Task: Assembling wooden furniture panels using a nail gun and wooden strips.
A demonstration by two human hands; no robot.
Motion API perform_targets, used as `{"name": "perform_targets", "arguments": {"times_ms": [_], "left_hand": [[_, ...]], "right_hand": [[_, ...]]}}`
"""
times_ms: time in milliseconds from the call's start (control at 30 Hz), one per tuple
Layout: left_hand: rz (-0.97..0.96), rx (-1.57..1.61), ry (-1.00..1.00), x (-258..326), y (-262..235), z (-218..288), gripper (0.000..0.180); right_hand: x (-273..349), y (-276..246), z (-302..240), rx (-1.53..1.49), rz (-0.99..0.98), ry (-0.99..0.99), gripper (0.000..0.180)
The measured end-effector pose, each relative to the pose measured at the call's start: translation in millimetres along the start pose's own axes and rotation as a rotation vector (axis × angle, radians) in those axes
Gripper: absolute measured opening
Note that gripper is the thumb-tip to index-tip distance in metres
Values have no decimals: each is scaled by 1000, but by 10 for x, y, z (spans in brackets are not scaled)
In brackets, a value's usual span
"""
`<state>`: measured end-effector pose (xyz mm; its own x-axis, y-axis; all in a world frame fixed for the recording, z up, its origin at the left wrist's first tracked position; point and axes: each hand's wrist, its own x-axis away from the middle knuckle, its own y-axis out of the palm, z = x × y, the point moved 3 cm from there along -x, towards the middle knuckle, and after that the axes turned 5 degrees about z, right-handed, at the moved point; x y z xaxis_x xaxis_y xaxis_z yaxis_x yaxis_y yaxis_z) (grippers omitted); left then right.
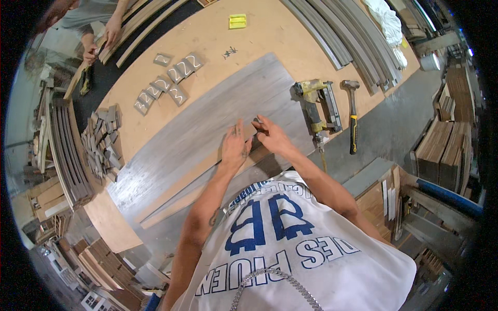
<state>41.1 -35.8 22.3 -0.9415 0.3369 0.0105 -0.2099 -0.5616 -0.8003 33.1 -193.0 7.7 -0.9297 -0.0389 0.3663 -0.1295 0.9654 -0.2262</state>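
Below the middle of the bench lies a wide grey wood-grain panel (pixel 207 114). Along its near edge runs a long thin wood strip (pixel 179 189), angled from lower left up toward my hands. My left hand (pixel 236 146) rests at the strip's upper end, its fingers stretched out and its thumb apart. Beside it, my right hand (pixel 273 137) pinches a small dark piece (pixel 256 122) between thumb and fingers, just above the panel. Most of that piece is hidden by the fingers. A nail gun (pixel 314 103) and a hammer (pixel 352 114) lie to the right.
Several small grey blocks with chalk marks (pixel 171 78) sit beyond the panel, near a yellow block (pixel 237 21) and loose fasteners (pixel 229 52). Offcuts (pixel 101 137) are piled left, long grey strips (pixel 342 36) stacked far right. Another person's hands (pixel 111 31) work at far left.
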Motion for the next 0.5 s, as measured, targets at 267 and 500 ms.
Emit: {"name": "perform_targets", "arguments": {"times_ms": [267,500], "left_hand": [[-29,-35,-34,2,-27,55,70],[28,-48,47,46,152,-129,66]], "right_hand": [[24,13,7,23,5,-25,64],[49,6,-31,110,28,-60,59]]}}
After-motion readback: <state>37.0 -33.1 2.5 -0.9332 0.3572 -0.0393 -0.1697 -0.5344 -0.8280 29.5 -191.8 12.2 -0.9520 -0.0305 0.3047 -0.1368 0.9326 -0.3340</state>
